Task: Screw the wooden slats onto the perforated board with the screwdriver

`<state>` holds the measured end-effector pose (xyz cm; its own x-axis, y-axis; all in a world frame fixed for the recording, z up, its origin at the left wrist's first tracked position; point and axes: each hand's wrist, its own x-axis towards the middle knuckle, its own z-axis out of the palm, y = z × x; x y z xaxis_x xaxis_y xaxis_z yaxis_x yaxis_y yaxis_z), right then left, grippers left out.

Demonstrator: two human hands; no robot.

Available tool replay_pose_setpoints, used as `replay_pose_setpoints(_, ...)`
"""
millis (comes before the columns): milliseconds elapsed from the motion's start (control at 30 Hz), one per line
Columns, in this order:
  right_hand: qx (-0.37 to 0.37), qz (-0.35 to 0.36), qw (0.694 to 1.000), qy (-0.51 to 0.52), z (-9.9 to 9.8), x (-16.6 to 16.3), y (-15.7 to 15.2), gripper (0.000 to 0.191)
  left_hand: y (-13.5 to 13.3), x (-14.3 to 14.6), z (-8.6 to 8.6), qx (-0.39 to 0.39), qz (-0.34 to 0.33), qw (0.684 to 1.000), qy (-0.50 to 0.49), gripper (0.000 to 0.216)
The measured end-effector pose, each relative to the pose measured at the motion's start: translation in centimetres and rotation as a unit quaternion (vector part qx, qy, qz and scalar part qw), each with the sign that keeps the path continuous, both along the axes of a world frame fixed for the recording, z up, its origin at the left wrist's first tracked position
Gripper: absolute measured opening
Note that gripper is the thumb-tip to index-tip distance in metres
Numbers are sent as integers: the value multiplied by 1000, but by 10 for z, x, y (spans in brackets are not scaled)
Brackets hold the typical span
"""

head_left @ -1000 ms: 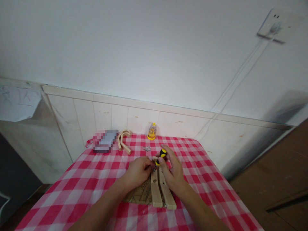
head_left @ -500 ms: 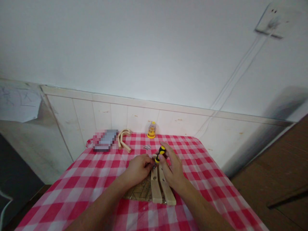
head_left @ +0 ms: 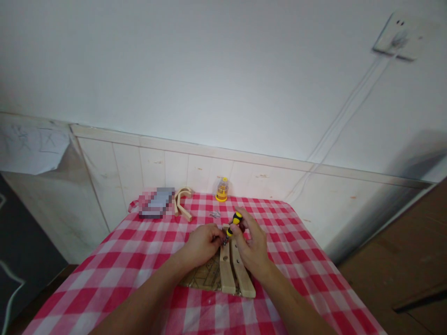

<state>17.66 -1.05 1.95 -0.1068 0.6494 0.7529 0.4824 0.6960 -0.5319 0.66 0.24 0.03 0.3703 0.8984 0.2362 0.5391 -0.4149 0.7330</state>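
Note:
My right hand [head_left: 252, 244] is closed round a small black and yellow screwdriver [head_left: 234, 222], tilted with its tip pointing down at the far end of two pale wooden slats [head_left: 233, 272]. My left hand [head_left: 202, 242] is pinched right beside the screwdriver tip, on something too small to make out. The slats lie side by side on a brownish patterned board [head_left: 204, 278] on the red and white checked tablecloth [head_left: 132, 260].
At the table's far edge stand a yellow screwdriver-bit holder [head_left: 222, 190], curved wooden pieces [head_left: 183, 204] and a blurred grey object [head_left: 156, 203]. Small metal screws [head_left: 214, 214] lie behind my hands. A white panelled wall is close behind; a wall socket [head_left: 398, 37] with cables sits upper right.
Both hands stay at the far end of the slats; the screwdriver has shifted only slightly. The camera view has moved a little.

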Motion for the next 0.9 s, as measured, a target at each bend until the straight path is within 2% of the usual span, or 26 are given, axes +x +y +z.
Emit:
replay_pose_setpoints(200,-3,11,999,38,-4,0,-5,39,-1,0,1,-6,-7,1000,-12,23)
replay_pose_setpoints(433,21,-12,1000,10,-2,1,-10,37,0,-1,1,-21,-11,999,-24,29)
replay_pose_setpoints(667,11,-2,1000,12,-4,0,-12,37,1,-1,-1,-16,-16,1000,-13,30)
replay_pose_setpoints(800,-3,24,1000,5,-6,1,-12,38,0,-2,0,-22,-11,1000,1,28)
replay_pose_setpoints(900,-12,72,997,7,-5,2,-12,38,0,-2,0,-19,-6,1000,12,26)
